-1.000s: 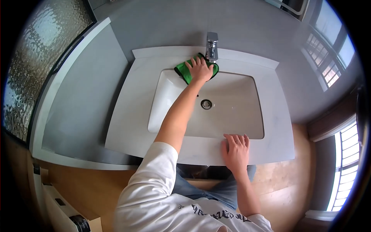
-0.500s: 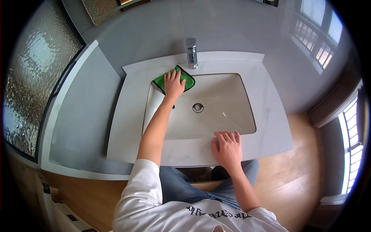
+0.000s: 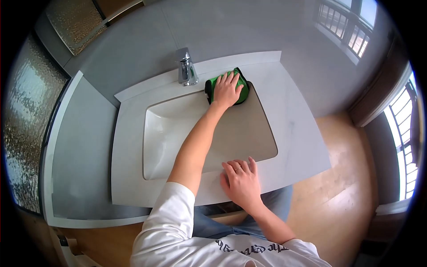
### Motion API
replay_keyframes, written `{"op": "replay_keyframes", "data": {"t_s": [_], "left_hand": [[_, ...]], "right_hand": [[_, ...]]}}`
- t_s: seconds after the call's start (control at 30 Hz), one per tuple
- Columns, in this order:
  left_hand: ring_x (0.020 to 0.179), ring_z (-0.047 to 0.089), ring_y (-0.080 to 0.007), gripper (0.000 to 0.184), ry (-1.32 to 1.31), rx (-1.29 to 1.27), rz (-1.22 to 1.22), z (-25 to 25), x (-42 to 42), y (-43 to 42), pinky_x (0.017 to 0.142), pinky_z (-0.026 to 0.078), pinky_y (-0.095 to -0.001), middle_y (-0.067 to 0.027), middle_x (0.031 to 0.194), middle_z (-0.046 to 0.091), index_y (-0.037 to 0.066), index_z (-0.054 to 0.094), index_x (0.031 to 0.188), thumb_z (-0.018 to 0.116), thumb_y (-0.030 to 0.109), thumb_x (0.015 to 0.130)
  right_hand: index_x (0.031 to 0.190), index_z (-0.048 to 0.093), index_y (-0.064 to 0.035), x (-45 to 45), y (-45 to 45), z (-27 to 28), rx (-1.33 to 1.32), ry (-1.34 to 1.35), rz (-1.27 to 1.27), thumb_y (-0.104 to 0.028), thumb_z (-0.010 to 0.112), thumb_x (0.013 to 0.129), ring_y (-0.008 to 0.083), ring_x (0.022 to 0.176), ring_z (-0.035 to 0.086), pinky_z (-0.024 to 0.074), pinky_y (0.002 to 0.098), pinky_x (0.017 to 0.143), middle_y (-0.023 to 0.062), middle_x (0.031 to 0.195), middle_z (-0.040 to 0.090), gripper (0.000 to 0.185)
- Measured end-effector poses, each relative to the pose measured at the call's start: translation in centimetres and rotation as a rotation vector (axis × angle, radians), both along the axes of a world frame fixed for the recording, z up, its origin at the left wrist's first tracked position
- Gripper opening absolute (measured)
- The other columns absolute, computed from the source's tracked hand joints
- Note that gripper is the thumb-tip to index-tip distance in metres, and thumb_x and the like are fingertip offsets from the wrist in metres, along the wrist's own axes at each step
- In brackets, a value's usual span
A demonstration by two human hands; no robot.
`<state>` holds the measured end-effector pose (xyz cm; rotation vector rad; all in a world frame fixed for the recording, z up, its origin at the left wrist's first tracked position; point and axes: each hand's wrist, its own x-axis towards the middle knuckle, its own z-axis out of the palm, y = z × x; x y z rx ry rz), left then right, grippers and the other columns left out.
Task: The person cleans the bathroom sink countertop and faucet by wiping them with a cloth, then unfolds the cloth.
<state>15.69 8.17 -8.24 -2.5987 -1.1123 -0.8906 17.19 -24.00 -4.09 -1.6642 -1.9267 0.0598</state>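
Note:
My left hand (image 3: 227,91) lies over a green cleaning cloth (image 3: 243,94) with black edging, pressing it with fingers and thumb. The cloth sits folded on the back rim of the white sink (image 3: 164,133), right of the chrome faucet (image 3: 187,67), and partly hangs into the basin. Near the basin's front edge, my right hand (image 3: 242,180) rests on the white countertop (image 3: 296,129), its fingers stretched and apart, holding nothing. One finger wears a ring. The drain is hidden behind my left arm.
A grey tiled wall (image 3: 240,26) rises behind the low backsplash (image 3: 244,58). To the left stand a pale-edged partition (image 3: 82,151) and a textured glass panel (image 3: 29,129). A barred window (image 3: 405,133) and wooden floor (image 3: 342,196) lie to the right.
My left hand has carried the cloth rightward along the back rim, from left of the faucet to right of it. The view has turned; my right hand still rests by the front edge.

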Motion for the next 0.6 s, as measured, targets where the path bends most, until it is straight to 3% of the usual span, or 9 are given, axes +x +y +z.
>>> {"op": "replay_keyframes", "data": {"t_s": [0.13, 0.17, 0.33, 0.4, 0.43, 0.5, 0.53, 0.6], "left_hand": [[0.131, 0.035, -0.0331, 0.049, 0.062, -0.101, -0.04, 0.5, 3.7, 1.8, 0.108, 0.026, -0.0461, -0.0132, 0.141, 0.041, 0.012, 0.046, 0.133, 0.042, 0.041, 0.093], [0.135, 0.029, -0.0326, 0.051, 0.09, -0.218, -0.053, 0.9, 4.9, 2.1, 0.111, 0.022, -0.0489, -0.0113, 0.145, 0.035, 0.015, 0.044, 0.135, 0.038, 0.045, 0.094], [0.135, 0.03, -0.0328, 0.046, 0.086, -0.281, -0.102, 1.3, 8.1, 2.3, 0.111, 0.022, -0.0459, -0.0089, 0.145, 0.036, 0.017, 0.045, 0.135, 0.037, 0.04, 0.095], [0.135, 0.03, -0.0325, 0.043, 0.07, -0.338, -0.265, 1.5, 7.8, 1.8, 0.111, 0.022, -0.0452, -0.0091, 0.145, 0.036, 0.017, 0.047, 0.133, 0.038, 0.036, 0.096], [0.135, 0.03, -0.0322, 0.039, 0.049, -0.367, -0.306, 1.6, 7.9, 1.0, 0.111, 0.022, -0.0442, -0.0091, 0.144, 0.037, 0.017, 0.051, 0.13, 0.039, 0.03, 0.096], [0.135, 0.03, -0.0317, 0.038, 0.024, -0.412, -0.377, 1.6, 8.3, -0.7, 0.111, 0.022, -0.0439, -0.0089, 0.143, 0.039, 0.016, 0.052, 0.129, 0.039, 0.029, 0.096], [0.135, 0.031, -0.0312, 0.037, 0.003, -0.457, -0.45, 2.0, 8.5, -1.8, 0.111, 0.022, -0.0436, -0.0088, 0.143, 0.04, 0.016, 0.053, 0.128, 0.039, 0.028, 0.095], [0.134, 0.032, -0.0302, 0.036, 0.006, -0.479, -0.475, 2.4, 9.1, -3.8, 0.111, 0.024, -0.0433, -0.0094, 0.141, 0.041, 0.016, 0.054, 0.127, 0.041, 0.026, 0.095]], "right_hand": [[0.1, 0.062, -0.0063, 0.0, 0.1, -0.3, -0.02, 0.0, 0.001, -0.019, 0.059, 0.081, 0.0216, 0.101, 0.056, 0.0321, 0.0503, 0.101, 0.0065, 0.099, 0.064, 0.023], [0.1, 0.062, -0.0064, 0.0, 0.1, -0.5, -0.019, 0.005, 0.003, -0.02, 0.059, 0.082, 0.022, 0.102, 0.056, 0.0322, 0.0504, 0.1, 0.0069, 0.099, 0.064, 0.023], [0.099, 0.062, -0.0056, 0.5, -0.1, -0.1, 0.032, 0.024, 0.008, -0.018, 0.059, 0.081, 0.0245, 0.104, 0.055, 0.0343, 0.0476, 0.099, 0.0084, 0.103, 0.063, 0.022], [0.097, 0.061, -0.0033, 0.7, -0.1, 0.0, 0.128, 0.278, 0.101, -0.01, 0.061, 0.078, 0.0284, 0.105, 0.054, 0.039, 0.0437, 0.096, 0.0097, 0.106, 0.062, 0.02], [0.097, 0.061, -0.0033, 0.9, -0.1, 0.1, 0.132, 0.274, 0.099, -0.01, 0.061, 0.078, 0.0284, 0.105, 0.054, 0.039, 0.0437, 0.096, 0.0097, 0.106, 0.062, 0.02], [0.095, 0.06, -0.0005, 1.6, -0.2, 0.3, 0.117, 0.581, 0.185, 0.0, 0.058, 0.077, 0.0295, 0.103, 0.056, 0.0428, 0.0383, 0.092, 0.0107, 0.104, 0.063, 0.018], [0.095, 0.06, -0.0005, 1.6, -0.1, 0.4, 0.126, 0.588, 0.178, 0.0, 0.058, 0.077, 0.0295, 0.103, 0.056, 0.0428, 0.0383, 0.092, 0.0107, 0.104, 0.063, 0.018], [0.09, 0.06, -0.002, 2.6, 0.4, 1.0, 0.2, 0.918, 0.115, 0.004, 0.055, 0.077, 0.0279, 0.096, 0.058, 0.0443, 0.036, 0.086, 0.0124, 0.098, 0.063, 0.015]]}}
